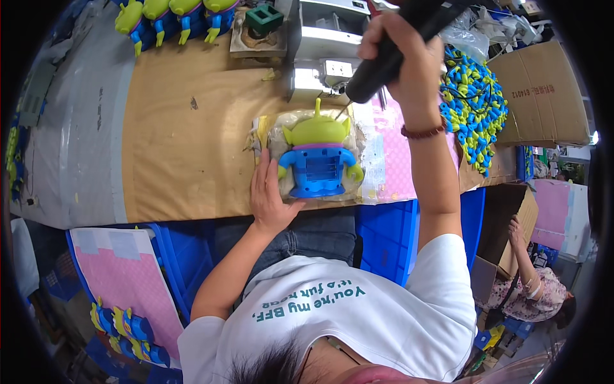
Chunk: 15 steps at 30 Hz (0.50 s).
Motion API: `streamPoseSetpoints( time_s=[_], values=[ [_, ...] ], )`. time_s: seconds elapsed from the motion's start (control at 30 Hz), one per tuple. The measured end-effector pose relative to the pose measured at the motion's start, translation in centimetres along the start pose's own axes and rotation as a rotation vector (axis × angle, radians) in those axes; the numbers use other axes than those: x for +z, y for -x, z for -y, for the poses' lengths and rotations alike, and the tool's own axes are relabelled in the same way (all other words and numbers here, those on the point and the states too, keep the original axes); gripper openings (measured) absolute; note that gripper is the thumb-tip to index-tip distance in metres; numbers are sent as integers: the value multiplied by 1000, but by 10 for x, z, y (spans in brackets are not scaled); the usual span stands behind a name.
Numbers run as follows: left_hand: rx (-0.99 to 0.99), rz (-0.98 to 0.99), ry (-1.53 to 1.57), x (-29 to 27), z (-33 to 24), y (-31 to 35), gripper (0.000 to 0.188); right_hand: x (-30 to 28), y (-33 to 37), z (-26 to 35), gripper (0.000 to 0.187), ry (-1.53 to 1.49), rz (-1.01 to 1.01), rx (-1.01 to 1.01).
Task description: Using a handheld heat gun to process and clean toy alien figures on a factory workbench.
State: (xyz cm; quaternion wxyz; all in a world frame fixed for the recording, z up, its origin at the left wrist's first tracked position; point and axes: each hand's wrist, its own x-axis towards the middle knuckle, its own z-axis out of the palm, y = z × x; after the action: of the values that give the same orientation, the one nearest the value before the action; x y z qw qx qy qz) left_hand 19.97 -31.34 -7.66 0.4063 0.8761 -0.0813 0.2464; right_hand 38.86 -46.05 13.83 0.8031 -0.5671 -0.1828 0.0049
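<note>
A green and blue toy figure (318,153) lies on its front in a padded holder (275,137) near the table's front edge, its open battery compartment facing up. My left hand (272,197) rests by the figure's left side, fingers stretched along the holder's edge. In my right hand (409,61) is a black power screwdriver (377,70), gripped around its body. Its thin bit slants down to the figure's green head, close to the right ear; whether the tip touches cannot be made out.
Several matching figures (185,19) stand at the back left. A wooden block (256,41) bears a green frame. Grey machines (329,38) stand behind the holder. Small blue and green parts (473,109) are heaped at right beside a cardboard box (540,96). Another person (537,288) works at far right.
</note>
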Motion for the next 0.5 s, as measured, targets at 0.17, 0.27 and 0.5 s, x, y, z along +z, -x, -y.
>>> streamPoseSetpoints(
  time_s=[0.17, 0.27, 0.5],
  values=[
    [14, -33, 19, 2, -2, -4, 99, 14, 35, 19, 58, 76, 331, -176],
    [29, -41, 12, 1, 0, -5, 98, 23, 44, 10, 58, -6, 311, -179],
    [38, -21, 5, -2, -1, -7, 102, 22, 52, 3, 71, 133, 420, -89]
  ],
)
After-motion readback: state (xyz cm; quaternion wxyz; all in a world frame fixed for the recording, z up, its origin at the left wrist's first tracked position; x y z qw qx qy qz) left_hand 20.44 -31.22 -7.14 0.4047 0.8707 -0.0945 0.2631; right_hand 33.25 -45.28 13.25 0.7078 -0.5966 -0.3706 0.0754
